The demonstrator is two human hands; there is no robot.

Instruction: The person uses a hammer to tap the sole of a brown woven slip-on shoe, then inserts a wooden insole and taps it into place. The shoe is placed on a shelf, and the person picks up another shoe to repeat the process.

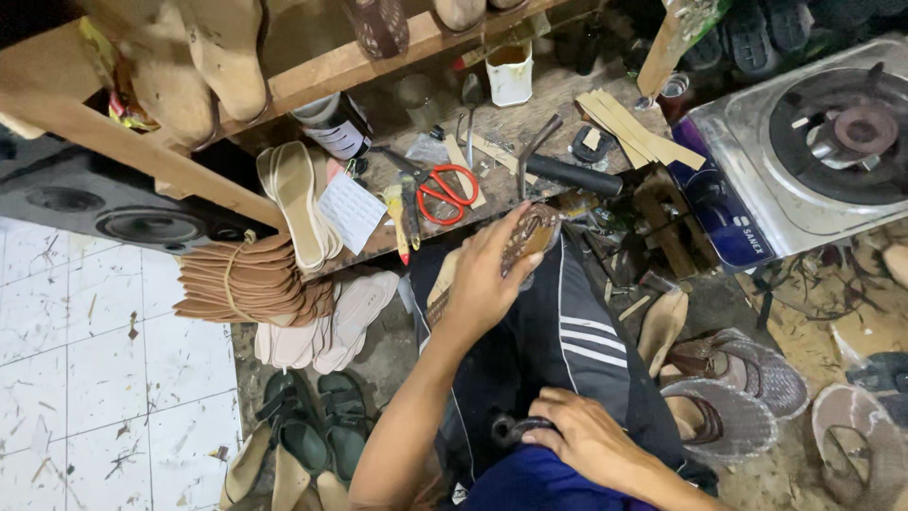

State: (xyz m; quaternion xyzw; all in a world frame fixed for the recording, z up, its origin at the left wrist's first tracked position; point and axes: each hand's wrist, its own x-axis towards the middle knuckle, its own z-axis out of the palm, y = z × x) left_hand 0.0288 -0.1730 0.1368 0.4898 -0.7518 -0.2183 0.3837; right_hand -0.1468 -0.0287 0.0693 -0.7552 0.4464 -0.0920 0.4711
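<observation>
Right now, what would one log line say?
left hand: holds shoe sole on lap | right hand: grips dark tool | red scissors: on workbench

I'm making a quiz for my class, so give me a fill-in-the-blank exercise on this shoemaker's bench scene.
1. The scissors on the workbench have ____ handles.
2. The left hand holds a shoe sole against the person's ____.
3. The gas stove sits at the ____ side of the picture.
4. The bundle of brown soles is tied with ____.

Missing words: red; knee; right; string
</observation>
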